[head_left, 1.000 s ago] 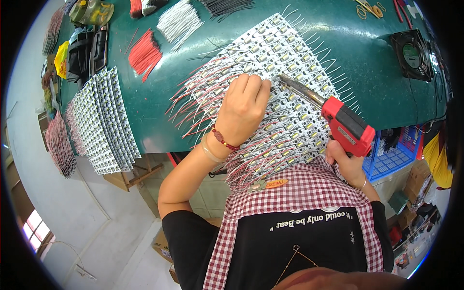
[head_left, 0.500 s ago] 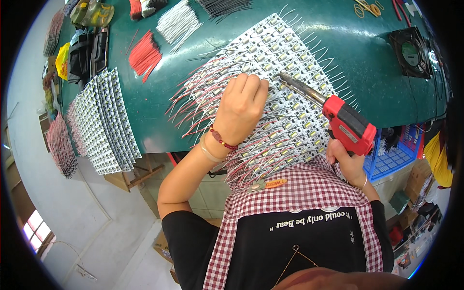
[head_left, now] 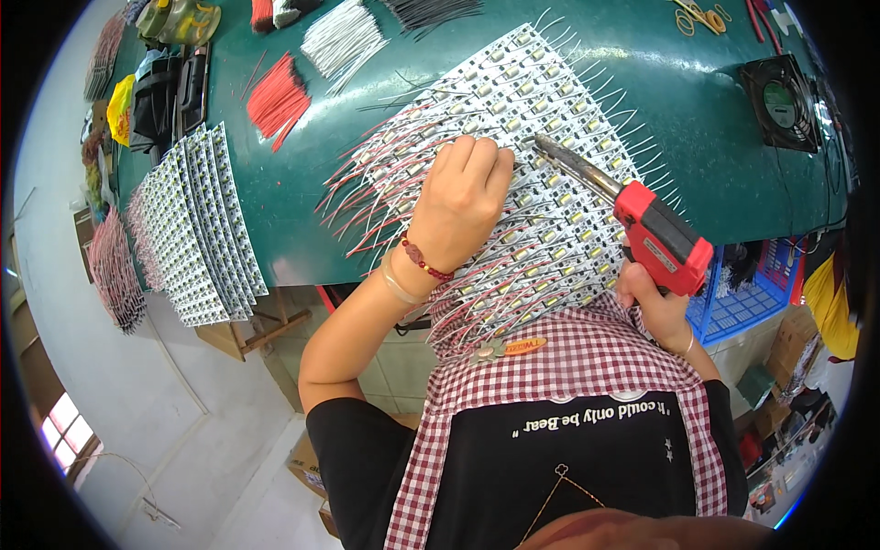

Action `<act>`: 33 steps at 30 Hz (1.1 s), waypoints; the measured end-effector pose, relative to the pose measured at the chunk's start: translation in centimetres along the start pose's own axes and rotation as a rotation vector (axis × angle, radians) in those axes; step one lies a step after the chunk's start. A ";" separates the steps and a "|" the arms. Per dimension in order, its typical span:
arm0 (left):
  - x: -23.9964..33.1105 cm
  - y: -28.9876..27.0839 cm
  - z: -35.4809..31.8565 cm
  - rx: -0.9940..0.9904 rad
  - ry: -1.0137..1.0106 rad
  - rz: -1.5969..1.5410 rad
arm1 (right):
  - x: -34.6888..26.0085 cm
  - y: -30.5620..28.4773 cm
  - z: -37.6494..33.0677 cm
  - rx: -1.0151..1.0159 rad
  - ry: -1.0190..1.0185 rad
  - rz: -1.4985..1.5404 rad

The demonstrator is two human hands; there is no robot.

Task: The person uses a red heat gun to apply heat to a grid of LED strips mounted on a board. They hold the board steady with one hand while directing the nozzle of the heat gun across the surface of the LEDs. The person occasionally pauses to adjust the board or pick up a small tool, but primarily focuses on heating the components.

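A large white panel of small circuit boards (head_left: 573, 197) lies at the table's near edge, close against my apron, with red, white and black wires fanning from its sides. Over its middle, my left hand (head_left: 461, 194) has its fingers curled together in a pinch; whatever they hold is hidden beneath them. My right hand (head_left: 653, 302) grips the handle of a red and black soldering gun (head_left: 662, 240). The gun's dark metal tip points left, over the panel and just right of my left fingers.
Bundles of red wires (head_left: 278, 96), white wires (head_left: 344, 41) and black wires (head_left: 431, 11) lie along the far side. More wired panels (head_left: 206, 229) are stacked at the left edge. A black fan (head_left: 779, 103) stands at right, above a blue crate (head_left: 742, 298).
The view has shifted very slightly. Both hands and the soldering gun keep nearly the same places over the panel.
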State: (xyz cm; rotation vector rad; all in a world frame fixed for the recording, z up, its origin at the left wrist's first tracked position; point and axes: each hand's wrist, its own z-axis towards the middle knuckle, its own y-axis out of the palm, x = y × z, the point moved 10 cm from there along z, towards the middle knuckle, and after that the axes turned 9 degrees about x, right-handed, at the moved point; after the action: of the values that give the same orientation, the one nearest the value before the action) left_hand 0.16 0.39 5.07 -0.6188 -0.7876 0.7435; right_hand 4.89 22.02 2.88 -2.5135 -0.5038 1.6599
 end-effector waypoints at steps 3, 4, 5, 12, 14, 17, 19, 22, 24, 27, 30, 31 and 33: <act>0.0 0.1 0.0 0.002 0.007 0.000 | 0.3 -0.7 -0.2 0.027 0.040 0.135; 0.0 0.1 0.0 -0.002 0.007 0.006 | 0.0 -0.7 -0.2 0.013 -0.008 0.099; -0.1 0.1 0.0 -0.005 0.008 0.011 | -0.1 -0.6 -0.2 0.000 -0.055 0.064; 0.3 -0.2 0.3 -0.045 0.065 0.145 | -1.3 -0.4 -0.2 -0.001 -0.131 0.155; 0.0 -0.2 0.4 -0.057 0.062 0.171 | -1.0 -0.4 -0.2 -0.006 -0.125 0.189; -0.7 -0.9 0.5 -0.115 0.002 0.226 | -0.7 -0.6 -0.2 0.001 -0.124 0.201; -1.5 -2.5 0.8 -0.138 -0.061 0.325 | -0.6 -0.9 -0.3 0.015 -0.121 0.200; -2.4 -4.1 0.9 -0.064 -0.108 0.387 | -0.4 -1.2 -0.5 0.034 -0.099 0.219; -2.0 -4.6 1.3 0.016 -0.131 0.318 | -0.2 -1.2 -0.4 0.039 -0.073 0.248; 0.5 -1.8 0.1 0.031 -0.077 0.068 | 0.2 -1.0 -0.5 -0.011 -0.066 0.251; 0.7 -0.4 -0.5 -0.034 -0.076 0.010 | 0.6 -0.9 -0.9 -0.060 -0.051 0.206; 0.7 -0.1 -0.7 -0.050 -0.080 -0.012 | 1.0 -0.9 -1.1 -0.063 -0.046 0.203; 0.8 -0.3 -0.7 0.009 -0.074 -0.037 | 1.6 -0.9 -1.4 -0.074 -0.032 0.188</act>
State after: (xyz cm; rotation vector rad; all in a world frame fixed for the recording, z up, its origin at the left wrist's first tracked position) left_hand 1.18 0.69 5.24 -0.5697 -0.8619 0.7388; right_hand 6.54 23.52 2.25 -2.6648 -0.3468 1.7779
